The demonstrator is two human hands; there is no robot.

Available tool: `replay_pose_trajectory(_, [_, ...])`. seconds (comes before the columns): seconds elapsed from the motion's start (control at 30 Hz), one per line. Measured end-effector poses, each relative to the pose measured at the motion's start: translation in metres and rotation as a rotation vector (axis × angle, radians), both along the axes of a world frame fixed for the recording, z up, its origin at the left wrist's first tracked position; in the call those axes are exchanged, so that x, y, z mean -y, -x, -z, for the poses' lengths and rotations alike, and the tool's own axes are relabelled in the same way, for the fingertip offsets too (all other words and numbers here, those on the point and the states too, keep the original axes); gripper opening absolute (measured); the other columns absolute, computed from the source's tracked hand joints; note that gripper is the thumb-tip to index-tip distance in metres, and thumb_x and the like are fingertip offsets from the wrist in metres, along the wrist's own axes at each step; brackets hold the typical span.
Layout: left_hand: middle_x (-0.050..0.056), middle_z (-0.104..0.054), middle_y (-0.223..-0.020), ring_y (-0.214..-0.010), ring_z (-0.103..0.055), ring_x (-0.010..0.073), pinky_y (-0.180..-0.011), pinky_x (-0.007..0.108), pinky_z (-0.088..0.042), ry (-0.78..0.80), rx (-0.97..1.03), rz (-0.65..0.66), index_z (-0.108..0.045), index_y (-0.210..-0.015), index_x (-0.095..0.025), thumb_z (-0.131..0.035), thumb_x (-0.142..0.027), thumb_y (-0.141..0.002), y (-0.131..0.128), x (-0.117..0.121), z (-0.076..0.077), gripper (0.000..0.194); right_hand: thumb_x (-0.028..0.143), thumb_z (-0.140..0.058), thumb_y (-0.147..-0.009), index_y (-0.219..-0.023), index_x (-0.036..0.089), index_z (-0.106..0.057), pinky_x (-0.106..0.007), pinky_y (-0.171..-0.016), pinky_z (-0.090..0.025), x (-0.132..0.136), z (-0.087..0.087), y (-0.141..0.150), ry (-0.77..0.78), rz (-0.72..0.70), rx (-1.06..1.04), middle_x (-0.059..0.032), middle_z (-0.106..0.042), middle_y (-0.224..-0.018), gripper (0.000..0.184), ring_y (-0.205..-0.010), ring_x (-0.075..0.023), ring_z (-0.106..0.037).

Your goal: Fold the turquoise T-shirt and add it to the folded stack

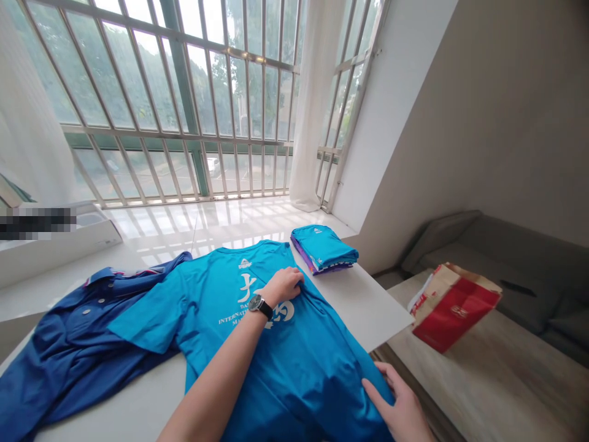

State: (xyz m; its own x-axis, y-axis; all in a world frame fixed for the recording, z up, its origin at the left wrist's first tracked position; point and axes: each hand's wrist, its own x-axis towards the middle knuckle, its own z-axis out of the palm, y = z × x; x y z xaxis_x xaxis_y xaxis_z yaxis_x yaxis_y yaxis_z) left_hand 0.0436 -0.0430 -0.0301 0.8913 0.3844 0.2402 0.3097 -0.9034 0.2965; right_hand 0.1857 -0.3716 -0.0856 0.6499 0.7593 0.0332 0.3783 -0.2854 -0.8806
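Observation:
A bright blue T-shirt [285,368] with white lettering lies spread on the white surface, its right side folded inward. My left hand [284,287], wearing a black-strapped watch [260,305] on the wrist, has its fingers closed on the cloth near the shirt's right shoulder. Lower down, at the right edge, my right hand [399,402] grips the shirt between thumb and fingers. A dark blue polo shirt [92,350] lies to the left, partly under the T-shirt's sleeve. Beyond my left hand sits a stack of folded shirts [324,247], blue on top with purple below.
A barred window [202,110] with white curtains [313,110] stands behind the white ledge. At the left is a white box [99,230]. To the right, a red and tan paper bag [455,307] rests on a marbled table [501,380], with a grey sofa [460,239] behind.

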Motion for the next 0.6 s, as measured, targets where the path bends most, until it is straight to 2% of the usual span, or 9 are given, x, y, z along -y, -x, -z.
replay_pose_trajectory(0.17, [0.005,-0.070,-0.100,-0.100,-0.063,0.0232,-0.087,0.031,-0.049,0.000,0.107,-0.031,-0.069,-0.097,-0.024,-0.057,-0.018,-0.084,0.000,-0.004,-0.001,0.018,0.055,-0.059,-0.077,-0.079,0.023,-0.059,-0.024,-0.065,-0.051,-0.006,-0.027,0.002,0.040,0.060,0.204,-0.0001,-0.067,-0.070,0.032,-0.068,-0.0187,-0.065])
replay_pose_trajectory(0.33, [0.004,-0.071,-0.104,-0.104,-0.062,0.0209,-0.091,0.030,-0.048,0.118,0.332,-0.135,-0.069,-0.100,-0.024,-0.054,-0.014,-0.085,0.008,-0.015,-0.009,0.024,0.048,-0.057,-0.075,-0.081,0.025,-0.063,-0.022,-0.056,-0.046,0.001,-0.047,-0.003,0.174,0.098,0.457,0.0028,-0.061,-0.062,0.024,-0.057,-0.0157,-0.060])
replay_pose_trajectory(0.4, [0.003,-0.071,-0.103,-0.100,-0.062,0.0205,-0.089,0.029,-0.048,0.154,0.295,-0.113,-0.070,-0.098,-0.023,-0.054,-0.010,-0.081,0.014,-0.020,-0.012,0.027,0.041,-0.055,-0.076,-0.082,0.026,-0.064,-0.021,-0.053,-0.045,0.010,-0.049,-0.006,0.190,0.060,0.526,0.0035,-0.057,-0.059,0.019,-0.053,-0.0145,-0.057])
replay_pose_trajectory(0.47, [0.003,-0.071,-0.100,-0.094,-0.063,0.0200,-0.084,0.028,-0.049,0.176,0.206,-0.091,-0.071,-0.094,-0.022,-0.055,-0.008,-0.077,0.019,-0.024,-0.012,0.028,0.037,-0.055,-0.075,-0.083,0.027,-0.065,-0.020,-0.053,-0.046,0.019,-0.048,-0.009,0.180,0.019,0.576,0.0025,-0.060,-0.063,0.016,-0.055,-0.0143,-0.059])
replay_pose_trajectory(0.6, [0.004,-0.070,-0.094,-0.087,-0.063,0.0204,-0.077,0.027,-0.049,0.193,0.112,-0.098,-0.072,-0.086,-0.020,-0.057,-0.007,-0.072,0.023,-0.028,-0.006,0.025,0.033,-0.057,-0.076,-0.093,0.030,-0.070,-0.019,-0.058,-0.052,0.040,-0.031,-0.007,0.192,-0.148,0.571,-0.0023,-0.073,-0.088,0.022,-0.072,-0.0174,-0.070])
